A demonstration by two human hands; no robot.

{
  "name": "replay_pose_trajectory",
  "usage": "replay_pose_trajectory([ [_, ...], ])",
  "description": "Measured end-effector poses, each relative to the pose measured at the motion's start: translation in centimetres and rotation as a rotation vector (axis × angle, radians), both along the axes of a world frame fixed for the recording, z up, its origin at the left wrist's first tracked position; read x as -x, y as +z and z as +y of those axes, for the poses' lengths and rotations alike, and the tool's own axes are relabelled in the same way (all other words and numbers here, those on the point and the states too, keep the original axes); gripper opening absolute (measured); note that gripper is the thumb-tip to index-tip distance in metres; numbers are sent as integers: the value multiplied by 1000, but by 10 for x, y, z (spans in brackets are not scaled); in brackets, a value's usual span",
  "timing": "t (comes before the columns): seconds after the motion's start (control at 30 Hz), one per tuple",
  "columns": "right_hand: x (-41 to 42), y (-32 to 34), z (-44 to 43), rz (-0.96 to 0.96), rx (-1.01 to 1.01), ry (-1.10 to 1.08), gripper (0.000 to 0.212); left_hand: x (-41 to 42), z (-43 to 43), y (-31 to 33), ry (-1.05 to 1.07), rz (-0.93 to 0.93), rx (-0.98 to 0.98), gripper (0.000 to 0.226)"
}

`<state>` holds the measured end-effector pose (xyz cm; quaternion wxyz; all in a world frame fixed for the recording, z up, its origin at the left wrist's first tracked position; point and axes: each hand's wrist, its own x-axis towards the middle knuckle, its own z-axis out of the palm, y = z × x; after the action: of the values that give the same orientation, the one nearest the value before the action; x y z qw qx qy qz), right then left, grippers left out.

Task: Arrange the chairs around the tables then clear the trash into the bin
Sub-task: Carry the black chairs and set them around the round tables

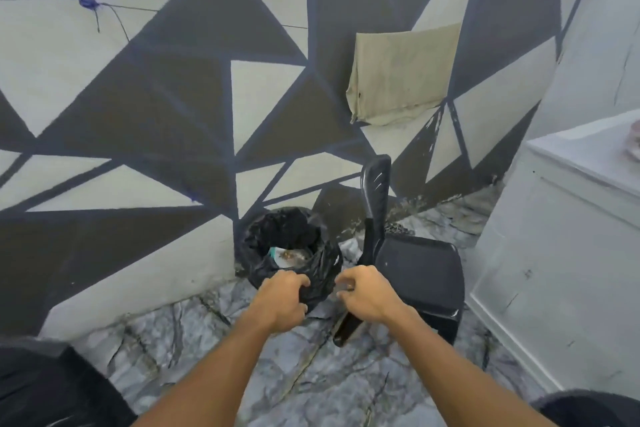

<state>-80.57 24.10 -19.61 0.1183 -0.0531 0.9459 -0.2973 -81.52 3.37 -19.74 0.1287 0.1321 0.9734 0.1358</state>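
Note:
A small bin lined with a black bag (291,229) stands on the floor against the patterned wall. Pale trash (287,255) lies inside it. My left hand (282,298) grips the near rim of the black bag. My right hand (367,291) hovers just right of the rim, its fingers pinched on a small clear scrap (344,286) that is too blurred to identify. A black plastic chair (420,274) stands right beside the bin, its backrest edge-on behind my right hand.
A white cabinet (554,236) fills the right side, close to the chair. A beige cloth (401,74) hangs on the wall above. Dark shapes sit at the bottom left corner (52,388) and bottom right corner. The floor is marbled grey.

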Motion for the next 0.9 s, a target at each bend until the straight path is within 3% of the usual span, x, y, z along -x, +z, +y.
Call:
replay_pose_trajectory([
  [0.13,83,6,-3,23,-25,-114,31,107,2,3,-106,39,-33,26],
  [0.23,132,14,2,42,7,-255,30,179,17,10,-193,23,-35,41],
  [0.33,171,19,15,62,28,-380,38,243,45,14,-292,42,-18,32],
  [0.47,238,6,40,72,2,-513,17,319,89,15,-401,54,-2,49],
  [0.57,297,-10,56,99,-4,-562,33,374,118,10,-454,63,-19,42],
  [0.7,353,-29,65,101,-8,-620,53,439,151,7,-560,84,66,59],
  [0.8,382,-43,72,41,8,-670,28,479,175,4,-657,107,101,63],
  [0.9,396,-56,70,-51,30,-666,21,510,197,-4,-794,107,180,69],
])
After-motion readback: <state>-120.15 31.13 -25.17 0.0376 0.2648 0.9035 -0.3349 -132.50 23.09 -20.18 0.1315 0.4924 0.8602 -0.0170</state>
